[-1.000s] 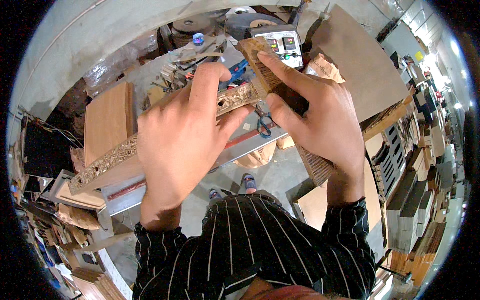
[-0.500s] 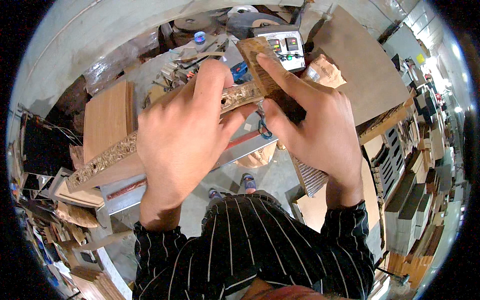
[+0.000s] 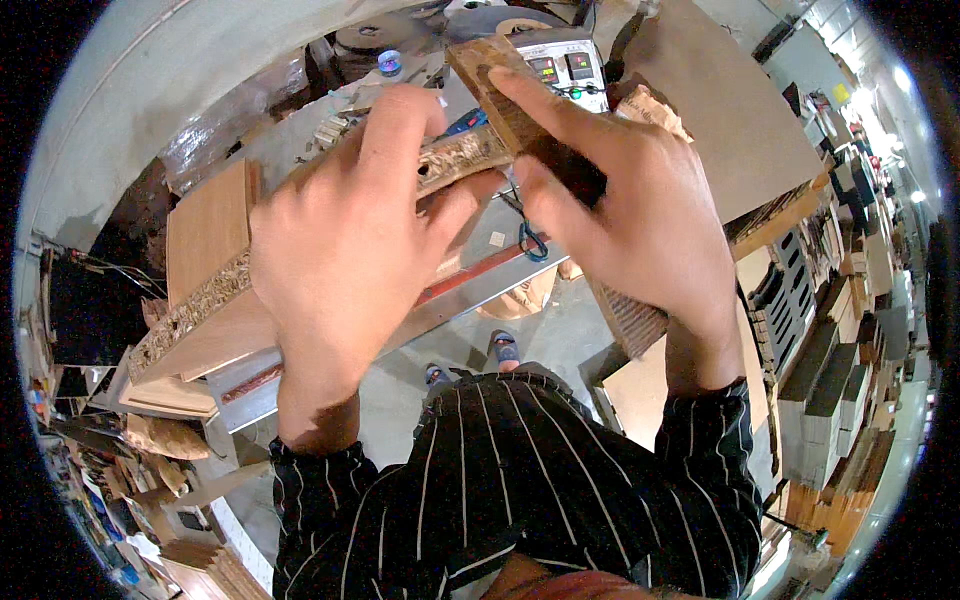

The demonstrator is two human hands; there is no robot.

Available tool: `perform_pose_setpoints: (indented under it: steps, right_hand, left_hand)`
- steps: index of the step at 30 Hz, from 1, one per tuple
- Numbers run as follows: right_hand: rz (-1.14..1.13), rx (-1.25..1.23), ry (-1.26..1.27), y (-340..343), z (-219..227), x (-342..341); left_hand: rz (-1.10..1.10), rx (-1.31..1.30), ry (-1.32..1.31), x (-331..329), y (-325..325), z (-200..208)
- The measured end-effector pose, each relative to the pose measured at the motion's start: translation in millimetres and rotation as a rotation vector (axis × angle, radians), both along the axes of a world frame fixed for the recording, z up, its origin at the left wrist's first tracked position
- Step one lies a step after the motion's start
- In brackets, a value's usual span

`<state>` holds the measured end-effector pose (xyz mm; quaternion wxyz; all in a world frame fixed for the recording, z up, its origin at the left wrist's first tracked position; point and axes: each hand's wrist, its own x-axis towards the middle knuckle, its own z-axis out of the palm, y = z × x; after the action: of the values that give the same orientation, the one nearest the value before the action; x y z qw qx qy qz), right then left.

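Note:
My left hand (image 3: 350,240) grips a long wooden strip (image 3: 190,315) with a rough, crumbly edge; it runs from the lower left up toward the middle. My right hand (image 3: 630,210) is shut on a flat brown wooden block (image 3: 490,75), forefinger stretched along its top. The block lies across the strip's right end, and its ribbed lower end (image 3: 630,325) pokes out under my wrist. Both hands are held up close to the camera, over a bench.
Below lies a metal-edged workbench (image 3: 470,290) with blue-handled scissors (image 3: 528,240). A grey control box (image 3: 560,65) with lit displays stands at the back. A large board (image 3: 730,110) leans at right, stacked panels (image 3: 830,370) beyond. My sandalled feet (image 3: 470,360) stand on a concrete floor.
Both hands have shifted slightly up and away, carrying the block along the strip's end. The grips are the same.

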<state>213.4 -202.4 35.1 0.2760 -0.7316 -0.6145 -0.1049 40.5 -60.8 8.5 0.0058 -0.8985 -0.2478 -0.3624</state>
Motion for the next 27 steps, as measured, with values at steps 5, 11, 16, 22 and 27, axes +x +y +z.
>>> perform_pose_setpoints:
  steps: [5,11,16,22,27]
  right_hand:
    - [0.021,0.013,0.028,6.3,0.7,19.9]
    - [0.060,0.079,0.037,-0.4,-9.9,3.2]
    - [-0.034,-0.056,0.051,-12.7,4.0,-13.9]
    - [-0.064,-0.139,0.027,-20.1,12.1,-19.9]
    - [-0.023,-0.092,0.005,-23.9,9.0,-14.6]
  left_hand:
    - [-0.013,0.014,0.024,3.6,1.1,2.8]
    - [-0.054,0.012,-0.035,0.7,1.5,-5.7]
    - [-0.062,-0.022,-0.028,-1.4,-5.0,-4.4]
    - [-0.086,-0.092,-0.034,-4.7,-16.9,1.3]
    - [-0.138,0.064,0.001,-4.9,-10.8,-2.6]
